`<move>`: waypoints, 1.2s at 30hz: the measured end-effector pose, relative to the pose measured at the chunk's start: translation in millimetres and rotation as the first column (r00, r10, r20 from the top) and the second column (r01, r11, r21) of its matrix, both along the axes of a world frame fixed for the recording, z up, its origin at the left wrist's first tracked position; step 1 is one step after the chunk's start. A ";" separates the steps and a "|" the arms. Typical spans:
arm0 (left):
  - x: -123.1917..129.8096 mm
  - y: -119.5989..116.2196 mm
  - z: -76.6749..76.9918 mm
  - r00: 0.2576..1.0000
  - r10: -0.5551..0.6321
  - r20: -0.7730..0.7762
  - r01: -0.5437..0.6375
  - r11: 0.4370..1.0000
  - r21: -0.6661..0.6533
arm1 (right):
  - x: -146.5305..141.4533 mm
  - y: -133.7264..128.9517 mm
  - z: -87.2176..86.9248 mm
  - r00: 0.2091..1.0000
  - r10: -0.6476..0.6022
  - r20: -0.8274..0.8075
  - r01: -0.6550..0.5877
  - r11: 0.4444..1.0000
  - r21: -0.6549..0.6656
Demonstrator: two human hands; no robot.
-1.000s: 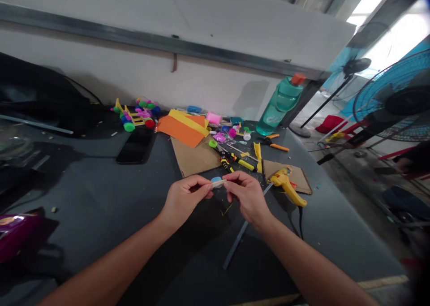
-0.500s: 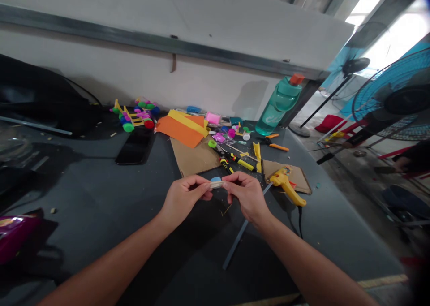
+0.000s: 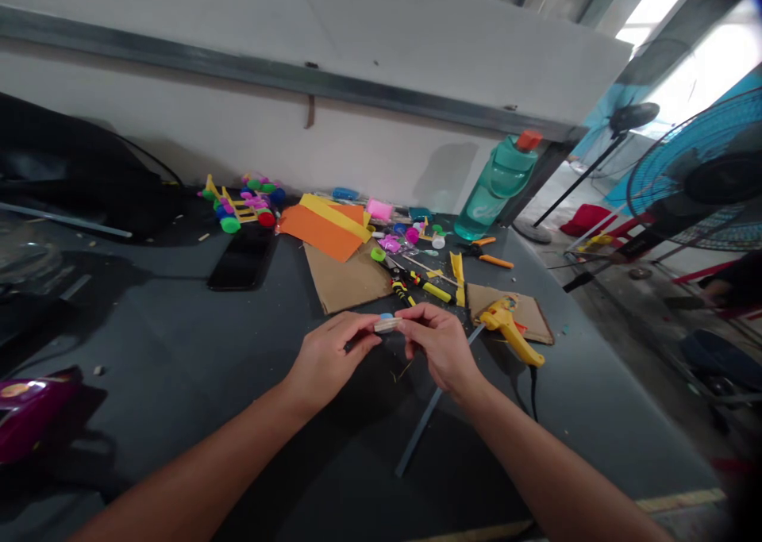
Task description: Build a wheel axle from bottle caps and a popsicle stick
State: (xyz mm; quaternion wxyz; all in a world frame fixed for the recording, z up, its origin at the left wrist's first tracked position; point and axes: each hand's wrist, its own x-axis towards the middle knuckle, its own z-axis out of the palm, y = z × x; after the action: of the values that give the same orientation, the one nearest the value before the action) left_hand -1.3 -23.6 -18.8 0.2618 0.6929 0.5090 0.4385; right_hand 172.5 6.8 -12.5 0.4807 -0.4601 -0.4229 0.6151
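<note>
A small pale flat piece [image 3: 388, 327] with a blue round part [image 3: 386, 317] behind its upper edge is held over the table between my fingertips. My right hand [image 3: 437, 342] pinches its right end between thumb and fingers. At the left end, my left hand [image 3: 333, 358] has its index finger and thumb against the piece, with a gap showing behind the tips. Under my right wrist lies a long translucent glue stick [image 3: 422, 431], whose upper end meets the yellow glue gun [image 3: 509, 332] resting on cardboard [image 3: 539, 320].
Yellow-and-black pliers [image 3: 434, 290], orange-handled cutters [image 3: 495, 262], orange sheets [image 3: 315, 234] on cardboard [image 3: 339, 280] and small colourful parts crowd the far side. A teal bottle [image 3: 491, 193] stands behind. Leftward are a phone [image 3: 241, 263], colourful wheeled assemblies [image 3: 241, 205] and a purple object [image 3: 32, 415].
My left fingers have shifted slightly on the piece and spread a little, baring more of its left end. The right hand keeps nearly the same pinch.
</note>
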 end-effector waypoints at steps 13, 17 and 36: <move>-1.2 0.6 0.0 0.999 0.020 0.035 -0.023 0.994 0.102 | -0.1 -0.7 -2.1 0.998 0.068 -0.004 -0.068 0.997 0.023; -0.3 0.9 -0.7 0.998 0.053 0.032 -0.055 0.996 0.064 | 0.2 -0.2 -3.5 0.998 0.071 -0.001 -0.071 0.997 0.022; -1.9 5.9 1.9 0.904 0.225 0.362 -0.131 0.955 -0.267 | 1.4 0.1 -4.4 0.999 0.045 -0.013 -0.044 0.998 0.039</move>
State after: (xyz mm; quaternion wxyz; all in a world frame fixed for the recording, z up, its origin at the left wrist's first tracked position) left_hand -3.2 -17.7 -16.9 0.3967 0.5062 0.5569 0.5256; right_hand 173.9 7.0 -16.9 0.4787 -0.4367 -0.4415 0.6206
